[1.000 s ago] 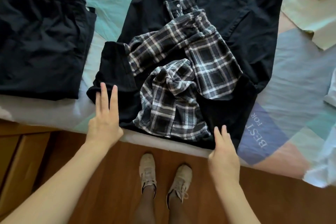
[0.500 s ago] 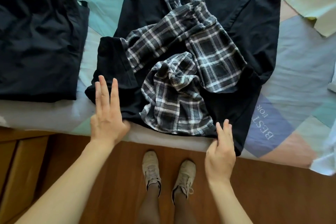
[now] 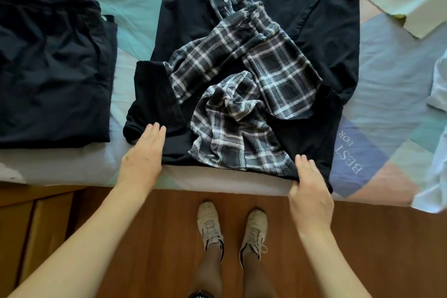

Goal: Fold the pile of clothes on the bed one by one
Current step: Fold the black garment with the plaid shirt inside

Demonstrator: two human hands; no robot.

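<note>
Black garment (image 3: 285, 38), plaid shirt (image 3: 242, 104) crumpled on it, lies lengthwise away from the bed (image 3: 217, 180) edge; left hand (image 3: 142, 157) flat on its hem, right hand (image 3: 309, 189) pinching it

1. Your left hand (image 3: 142, 157) has slid back toward the near edge of the bed (image 3: 217, 180). A second ago its straight fingers (image 3: 154, 132) reached well onto the black garment (image 3: 314, 38); now they lie closed together near that garment's lower left hem.
2. Your right hand (image 3: 308, 185) has shifted onto the garment's lower right corner. Its thumb is now tucked at the hem's edge, with the other fingers resting flat on the cloth.
3. The plaid shirt (image 3: 237, 113) sits slightly more bunched at its near end than before.
</note>
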